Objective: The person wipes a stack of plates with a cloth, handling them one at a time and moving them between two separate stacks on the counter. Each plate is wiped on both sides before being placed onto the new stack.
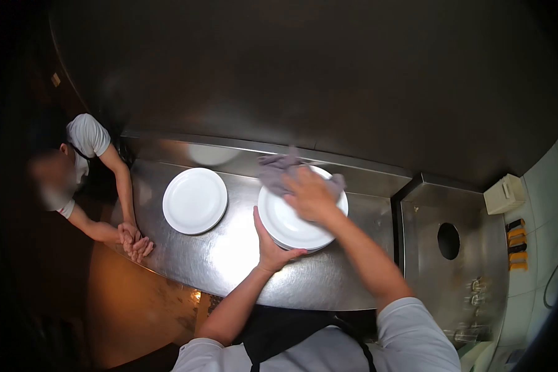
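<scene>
A stack of white plates (291, 222) rests on the steel counter in front of me. My left hand (273, 249) grips the stack's lower left edge, with its thumb along the near rim and its fingers up the left side. On the top plate lies a grey-purple cloth (278, 172), bunched up and reaching past the far rim. My right hand (313, 195) presses down on this cloth, its fingers slightly blurred. To the left stands a second stack of white plates (195, 201), apart from both hands.
The steel counter (242, 288) ends at a low back ledge. At its left end another person leans with clasped hands (135, 242). On the right are a steel surface with a round hole (448, 240), a white box (504, 194), yellow-and-black handles (516, 245) and blurred glassware (475, 297).
</scene>
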